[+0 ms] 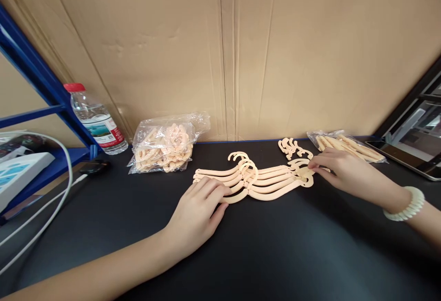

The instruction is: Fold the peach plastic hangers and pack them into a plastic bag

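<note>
Head view, from the worker's side of the bench: a row of cream plastic clothes hangers (275, 184) lies fanned on the black tabletop (241, 255) between the two hands, arms roughly parallel and hooks overlapping at the middle, an arrangement that presumably keeps each one within reach and countable. The left hand (201, 204) rests over their left arms, its thumb and forefinger closed about the nearest hanger, probably to steady it; whether the other fingers bear on those behind cannot be told. The right hand (344, 170), wearing a pale coiled bracelet (408, 204), pinches a flat pale piece (305, 173) by its edge at the row's right end, a light fingertip grip that seems suited to so thin a part. Just behind lie loose hook-shaped pieces (289, 147). A clear bag of hanger parts (163, 147) stands to the left and a bag of pale sticks (347, 147) lies to the right, both near the cardboard backdrop (165, 53), perhaps to leave the front for handling. As to markings, the red-capped water bottle (93, 115) carries a label (105, 131) with a landscape and a red panel, its lettering too small to read; no writing is legible on the bags or the dark-screened tablet (406, 161).
</note>
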Motion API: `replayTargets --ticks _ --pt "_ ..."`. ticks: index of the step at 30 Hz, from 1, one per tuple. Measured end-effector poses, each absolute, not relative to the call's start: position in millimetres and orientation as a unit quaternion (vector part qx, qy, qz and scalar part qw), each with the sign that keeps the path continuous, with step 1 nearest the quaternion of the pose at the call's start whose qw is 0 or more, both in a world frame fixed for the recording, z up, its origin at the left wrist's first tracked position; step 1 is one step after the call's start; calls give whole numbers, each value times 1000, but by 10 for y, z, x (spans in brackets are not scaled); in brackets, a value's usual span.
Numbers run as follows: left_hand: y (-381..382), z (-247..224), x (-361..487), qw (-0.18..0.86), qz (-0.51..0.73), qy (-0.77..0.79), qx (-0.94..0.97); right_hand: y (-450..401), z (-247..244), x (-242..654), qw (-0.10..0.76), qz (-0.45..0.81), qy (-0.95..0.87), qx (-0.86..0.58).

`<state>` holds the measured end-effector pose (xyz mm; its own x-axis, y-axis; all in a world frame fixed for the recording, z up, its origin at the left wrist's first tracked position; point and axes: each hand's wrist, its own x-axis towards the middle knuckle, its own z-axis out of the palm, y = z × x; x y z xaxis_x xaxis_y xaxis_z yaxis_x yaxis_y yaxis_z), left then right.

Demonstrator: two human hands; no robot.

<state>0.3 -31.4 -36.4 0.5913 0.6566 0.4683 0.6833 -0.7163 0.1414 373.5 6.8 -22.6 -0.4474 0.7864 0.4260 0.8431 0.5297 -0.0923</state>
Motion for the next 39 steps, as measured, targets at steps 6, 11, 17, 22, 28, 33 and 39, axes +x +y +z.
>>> replayTargets --ticks 6,11,17,22,28,33,39 --pt "-552 -368 75 12 -199 -380 -903 -123 -188 3386 233 -62 -856 -457" --pt "-674 -432 109 2 -128 -369 -921 -321 -343 3051 212 -28 -887 -409" --pt "-625 -451 117 29 -123 -416 -901 -314 -468 2984 151 -37 -891 -427" --pt "-518 -465 74 43 -134 -417 -898 -234 -475 2991 128 -4 -884 -450" --pt "-294 -464 -18 65 -120 -426 -895 -121 -441 2979 87 26 -874 -477" --pt "-80 -495 -166 62 -93 -450 -886 -1 -455 3009 98 24 -872 -479" --pt "32 -443 -208 32 -66 -436 -897 99 -469 3032 105 22 -879 -464"
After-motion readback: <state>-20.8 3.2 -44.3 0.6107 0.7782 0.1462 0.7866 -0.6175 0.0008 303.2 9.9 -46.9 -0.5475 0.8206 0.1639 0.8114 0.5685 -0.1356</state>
